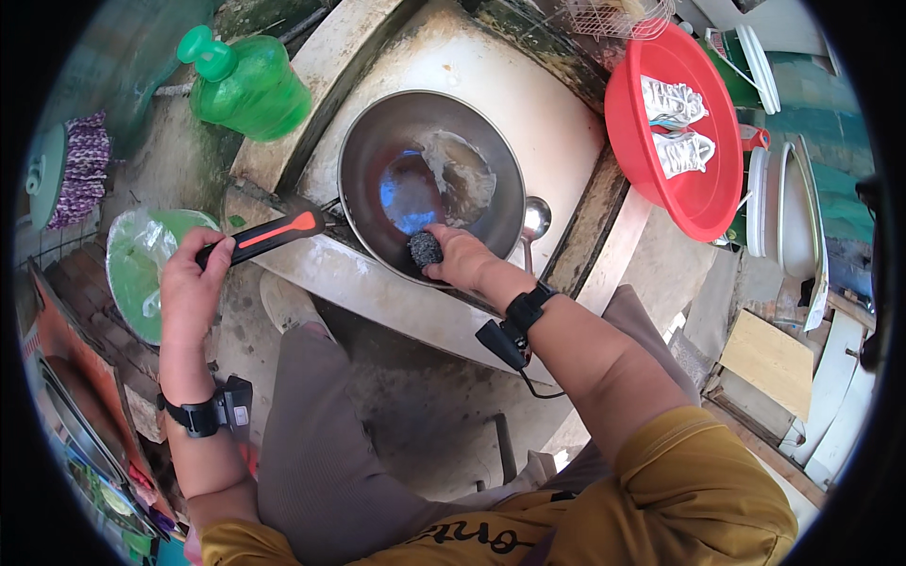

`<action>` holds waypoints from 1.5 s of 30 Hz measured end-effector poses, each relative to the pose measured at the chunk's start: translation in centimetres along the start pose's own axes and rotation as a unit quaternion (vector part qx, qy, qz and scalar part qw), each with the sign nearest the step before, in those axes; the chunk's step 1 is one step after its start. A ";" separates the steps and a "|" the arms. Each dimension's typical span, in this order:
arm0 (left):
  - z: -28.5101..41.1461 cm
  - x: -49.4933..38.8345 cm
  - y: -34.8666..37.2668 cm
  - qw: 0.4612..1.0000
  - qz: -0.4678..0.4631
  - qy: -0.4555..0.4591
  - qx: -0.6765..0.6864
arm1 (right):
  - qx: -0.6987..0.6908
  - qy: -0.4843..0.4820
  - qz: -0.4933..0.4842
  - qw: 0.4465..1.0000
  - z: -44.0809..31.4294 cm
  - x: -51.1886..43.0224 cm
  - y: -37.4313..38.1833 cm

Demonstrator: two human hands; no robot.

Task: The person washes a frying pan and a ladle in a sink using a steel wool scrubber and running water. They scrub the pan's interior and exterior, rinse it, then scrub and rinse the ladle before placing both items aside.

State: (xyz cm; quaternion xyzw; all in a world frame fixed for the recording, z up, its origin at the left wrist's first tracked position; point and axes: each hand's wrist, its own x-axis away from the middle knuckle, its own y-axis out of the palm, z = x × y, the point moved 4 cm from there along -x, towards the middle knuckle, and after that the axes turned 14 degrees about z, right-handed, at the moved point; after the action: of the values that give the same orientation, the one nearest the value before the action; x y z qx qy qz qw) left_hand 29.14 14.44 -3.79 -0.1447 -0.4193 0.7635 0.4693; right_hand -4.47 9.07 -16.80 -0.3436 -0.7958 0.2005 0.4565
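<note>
A dark wok (467, 117) rests in a shallow, stained white basin (559, 106), with a little cloudy water (460, 173) pooled in its bottom. My left hand (195, 272) grips the wok's black handle (265, 239), which has an orange inlay. Inside the wok, my right hand (460, 262) holds a dark grey scouring pad (425, 249) against the near wall. Its fingertips partly hide the pad. Just right of the wok lies a metal ladle (536, 218); my right forearm covers the lower end of its handle.
A red plastic tub (722, 141) holding white sneakers (683, 152) stands at the right, near a wire basket (616, 18). On the left are a green pump bottle (248, 88) and a bin with a plastic liner (131, 276). The basin's raised rim (396, 283) runs before my knees.
</note>
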 end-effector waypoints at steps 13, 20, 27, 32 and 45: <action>-2.0 1.8 4.6 0.951 -0.208 -0.029 -0.229 | -0.308 0.197 0.026 0.930 4.3 -2.1 -1.7; -0.9 3.2 5.0 0.908 -0.351 -0.011 -0.230 | -0.793 0.147 -0.083 0.586 -2.5 -3.6 -7.7; 6.5 -2.2 -1.0 0.970 0.174 0.171 -0.005 | -0.791 0.110 -0.138 0.585 -13.8 -6.0 -11.0; 11.2 -6.7 -1.7 0.885 0.310 0.332 -0.105 | -0.761 0.059 -0.164 0.625 -18.6 -7.3 -10.3; 12.3 -7.9 -1.1 0.851 0.314 0.367 -0.205 | -0.760 0.005 -0.061 0.648 -20.7 -9.1 -9.3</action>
State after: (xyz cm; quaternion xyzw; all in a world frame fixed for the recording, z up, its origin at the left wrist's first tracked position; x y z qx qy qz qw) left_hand 26.31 1.83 3.12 -0.6313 -0.2956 0.6585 0.2837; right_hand 13.17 -3.80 -5.83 -0.5221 -0.6862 -0.5040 0.0510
